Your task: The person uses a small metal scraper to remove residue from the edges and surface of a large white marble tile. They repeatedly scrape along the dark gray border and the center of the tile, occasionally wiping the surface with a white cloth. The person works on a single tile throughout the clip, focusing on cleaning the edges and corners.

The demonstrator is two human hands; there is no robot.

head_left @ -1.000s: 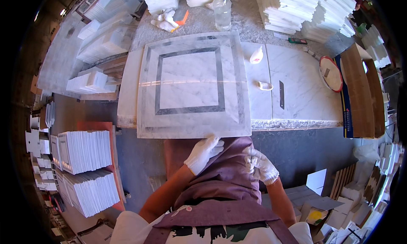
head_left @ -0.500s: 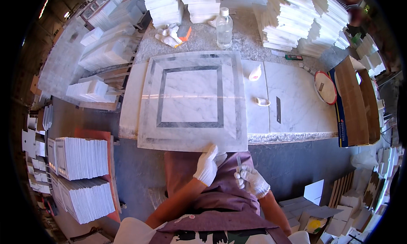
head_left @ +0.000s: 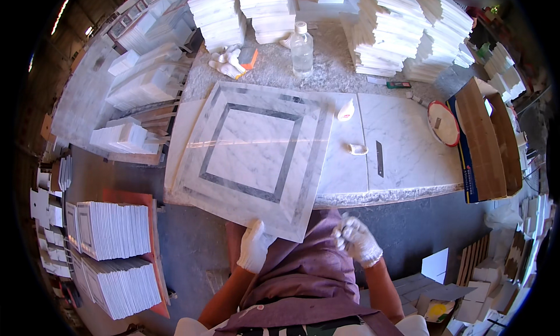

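Note:
A large square marble panel (head_left: 256,155) with a dark grey inlaid frame lies on the marble workbench (head_left: 402,161), its near edge jutting past the bench front. My left hand (head_left: 255,247), in a white glove, hangs just below that near edge, fingers slack and holding nothing. My right hand (head_left: 357,241), also gloved, is curled in front of my purple apron, right of the panel and below the bench edge; what it holds, if anything, I cannot make out.
On the bench: a clear plastic bottle (head_left: 301,49), spare gloves (head_left: 229,62), two small white pieces (head_left: 357,149), a dark flat tool (head_left: 380,158), a round red-rimmed dish (head_left: 443,123). Tall tile stacks (head_left: 402,35) stand behind. Upright tile stacks (head_left: 111,231) stand at left; cardboard boxes (head_left: 487,140) lie at right.
My left hand has dropped off the panel's near edge and now hangs just below it. My right hand stays curled by the apron.

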